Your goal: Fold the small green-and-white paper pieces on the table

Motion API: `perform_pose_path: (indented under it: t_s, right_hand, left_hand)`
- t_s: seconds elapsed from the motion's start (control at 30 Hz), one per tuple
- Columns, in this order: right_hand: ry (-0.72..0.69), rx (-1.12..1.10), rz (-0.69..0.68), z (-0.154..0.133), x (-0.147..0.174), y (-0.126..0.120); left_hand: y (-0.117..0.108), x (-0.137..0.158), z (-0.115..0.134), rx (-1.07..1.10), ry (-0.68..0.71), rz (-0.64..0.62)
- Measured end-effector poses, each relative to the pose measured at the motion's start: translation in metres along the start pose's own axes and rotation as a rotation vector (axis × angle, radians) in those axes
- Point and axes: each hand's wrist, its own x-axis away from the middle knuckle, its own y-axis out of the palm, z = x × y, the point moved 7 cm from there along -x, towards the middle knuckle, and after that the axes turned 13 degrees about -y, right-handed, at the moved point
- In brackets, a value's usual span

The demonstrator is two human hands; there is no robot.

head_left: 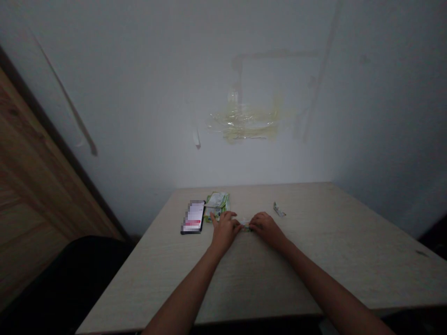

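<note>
Between my two hands lies a small crumpled plastic wrapper (246, 225), whitish with some green, low over the table. My left hand (225, 229) pinches its left end with thumb and forefinger, the other fingers partly spread. On the right end, the fingers of my right hand (266, 228) are closed together. Just beyond my left hand is a stack of green and white packets (217, 201), partly covered by that hand. A narrow folded wrapper strip (279, 209) rests beyond my right hand, apart from it.
A phone (194, 217) with its screen lit lies left of the packets on the pale wooden table (314, 260). The white wall (146, 116), with clear tape (244, 123) stuck on it, rises at the table's back edge. A dark chair-like shape (77, 274) stands at left.
</note>
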Motion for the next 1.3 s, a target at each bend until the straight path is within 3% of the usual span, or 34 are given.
perform_pose_path:
  t_s: [0.33, 0.67, 1.3]
  right_hand:
    - [0.236, 0.120, 0.005, 0.015, 0.001, 0.003]
    - [0.294, 0.171, 0.075, 0.021, 0.003, 0.008]
    - [0.322, 0.144, 0.011, 0.023, 0.004, 0.014]
  left_hand:
    - [0.001, -0.006, 0.002, -0.006, -0.050, -0.003]
    - [-0.001, -0.009, 0.003, -0.031, -0.072, -0.006]
    - [0.002, -0.008, 0.002, -0.055, -0.063, -0.016]
